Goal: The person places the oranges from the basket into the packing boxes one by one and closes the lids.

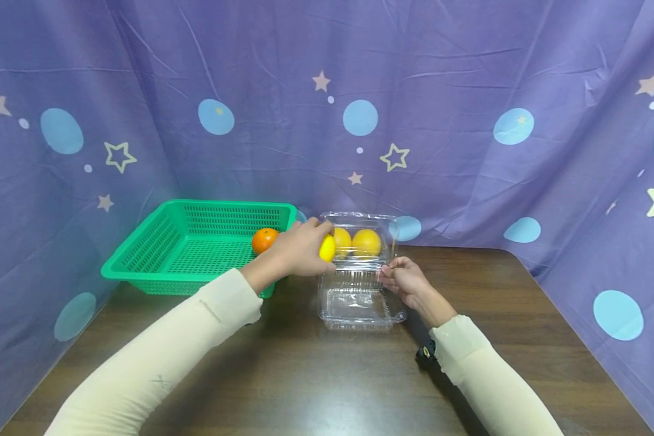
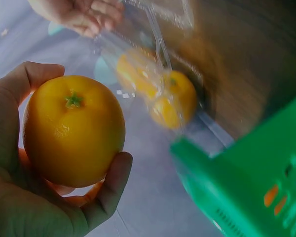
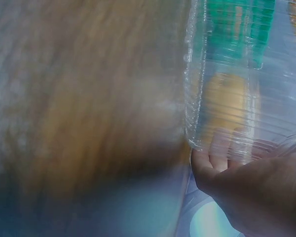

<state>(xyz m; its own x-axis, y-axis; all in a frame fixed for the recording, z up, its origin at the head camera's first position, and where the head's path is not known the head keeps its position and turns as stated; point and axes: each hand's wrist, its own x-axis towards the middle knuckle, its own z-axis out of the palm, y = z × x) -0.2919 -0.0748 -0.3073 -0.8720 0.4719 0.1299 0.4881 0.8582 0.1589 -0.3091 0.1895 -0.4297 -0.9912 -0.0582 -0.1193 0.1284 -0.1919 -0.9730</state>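
Observation:
My left hand (image 1: 304,247) holds a yellow-orange orange (image 2: 74,131), fingers and thumb curled round its sides. In the head view the hand is between the green basket and a clear plastic clamshell container (image 1: 356,306). Two more oranges (image 1: 367,243) sit side by side in the container's far half. My right hand (image 1: 406,283) pinches the container's right edge near the fold; the right wrist view shows those fingers partly behind the ribbed clear plastic (image 3: 276,123). A deeper-orange fruit (image 1: 264,240) lies in the basket, close beside my left hand.
The green slotted basket (image 1: 121,270) stands on the left of the brown wooden table (image 1: 316,375). A purple curtain (image 1: 283,48) with stars and blue spots hangs behind. Something small and black (image 1: 426,354) shows under my right wrist.

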